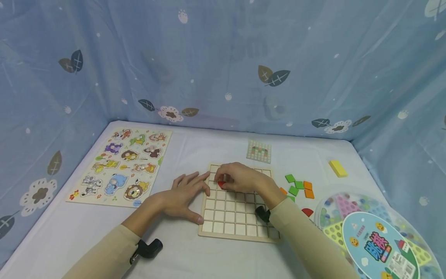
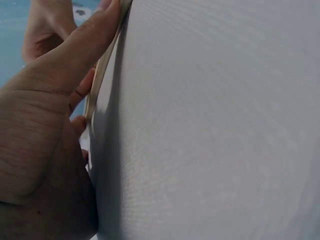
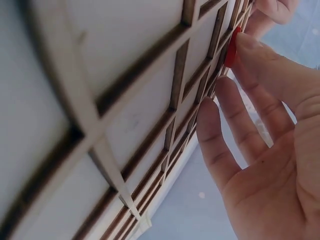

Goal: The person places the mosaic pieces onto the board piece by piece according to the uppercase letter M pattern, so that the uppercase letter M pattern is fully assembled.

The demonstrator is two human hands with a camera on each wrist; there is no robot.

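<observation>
A wooden grid board [image 1: 230,217] with square cells lies in the middle of the white table. My right hand [image 1: 240,177] is over its upper left part and pinches a red piece [image 1: 221,185] between thumb and fingers. In the right wrist view the red piece [image 3: 232,48] stands on edge against the grid, under the thumb tip. My left hand [image 1: 184,197] rests along the board's left edge, fingers spread, thumb at the lower left side. The left wrist view shows that thumb [image 2: 90,45] pressing at the board's rim.
A pattern card [image 1: 259,151] lies behind the board. Green tiles [image 1: 294,191], orange tiles [image 1: 308,193] and a red quarter-round piece [image 1: 307,212] lie to its right. A yellow block [image 1: 338,169], a round marble-game box [image 1: 379,244] and an animal puzzle [image 1: 120,166] stand farther out.
</observation>
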